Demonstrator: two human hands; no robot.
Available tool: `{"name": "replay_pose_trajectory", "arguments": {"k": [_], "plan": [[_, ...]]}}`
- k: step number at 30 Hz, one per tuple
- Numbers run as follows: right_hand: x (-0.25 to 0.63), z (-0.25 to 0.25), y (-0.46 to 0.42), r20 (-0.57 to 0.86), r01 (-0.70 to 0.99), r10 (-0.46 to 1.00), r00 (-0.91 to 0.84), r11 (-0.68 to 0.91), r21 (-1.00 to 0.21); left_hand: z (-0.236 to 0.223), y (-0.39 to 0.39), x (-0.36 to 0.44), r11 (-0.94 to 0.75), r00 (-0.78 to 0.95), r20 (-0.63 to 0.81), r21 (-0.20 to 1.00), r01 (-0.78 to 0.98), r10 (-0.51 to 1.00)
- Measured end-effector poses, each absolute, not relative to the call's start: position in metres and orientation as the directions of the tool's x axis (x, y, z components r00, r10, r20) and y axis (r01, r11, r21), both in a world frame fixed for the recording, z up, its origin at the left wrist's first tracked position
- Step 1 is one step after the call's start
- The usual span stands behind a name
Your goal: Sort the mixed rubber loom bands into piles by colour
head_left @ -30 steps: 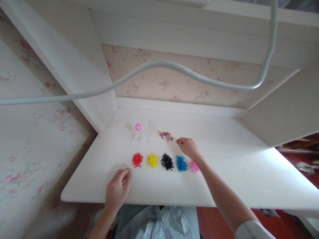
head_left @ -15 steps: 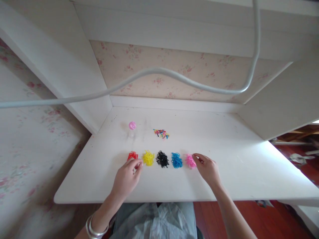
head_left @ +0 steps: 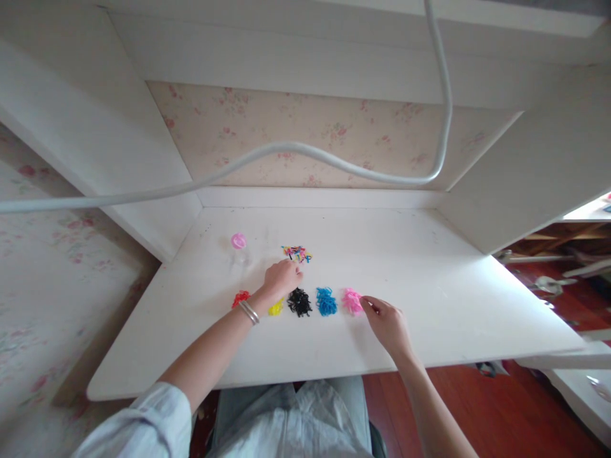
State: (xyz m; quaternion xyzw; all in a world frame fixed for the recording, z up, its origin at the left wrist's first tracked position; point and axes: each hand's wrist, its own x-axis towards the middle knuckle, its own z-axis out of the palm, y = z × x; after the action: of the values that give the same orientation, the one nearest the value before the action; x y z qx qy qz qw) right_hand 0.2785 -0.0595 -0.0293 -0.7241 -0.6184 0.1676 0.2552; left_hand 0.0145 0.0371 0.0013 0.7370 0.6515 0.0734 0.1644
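My left hand reaches over the yellow rubber bands, its fingers drawn together just in front of a small mixed-colour pile of rubber bands. What those fingers hold, if anything, is hidden. At the right edge of the pink rubber bands, my right hand has thumb and fingers pinched, and anything between them is too small to make out. Black rubber bands and blue rubber bands lie between the hands. My left forearm partly covers the red rubber bands and the yellow pile.
A small clear container with a pink top stands at the back left of the white table. A pale cable hangs across the view above it. White panels enclose the table's back and sides.
My left hand has moved from the red pile forward and right, to the mixed pile. The right hand stays by the pink pile, while the view has shifted slightly.
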Motion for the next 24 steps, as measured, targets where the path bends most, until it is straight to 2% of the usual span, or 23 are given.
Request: {"name": "replay_pose_trajectory", "arguments": {"k": [6,24], "plan": [[0.279,-0.042,-0.069,0.022,0.696,0.943,0.332,-0.23,-0.68,-0.013,0.051,0.031,-0.069,0.102,-0.094,0.305,0.95,0.99],[0.275,-0.051,-0.075,0.012,0.662,0.947,0.322,-0.216,-0.718,-0.025,0.058,0.035,-0.079,0.082,0.0,0.295,0.952,0.997]]}}
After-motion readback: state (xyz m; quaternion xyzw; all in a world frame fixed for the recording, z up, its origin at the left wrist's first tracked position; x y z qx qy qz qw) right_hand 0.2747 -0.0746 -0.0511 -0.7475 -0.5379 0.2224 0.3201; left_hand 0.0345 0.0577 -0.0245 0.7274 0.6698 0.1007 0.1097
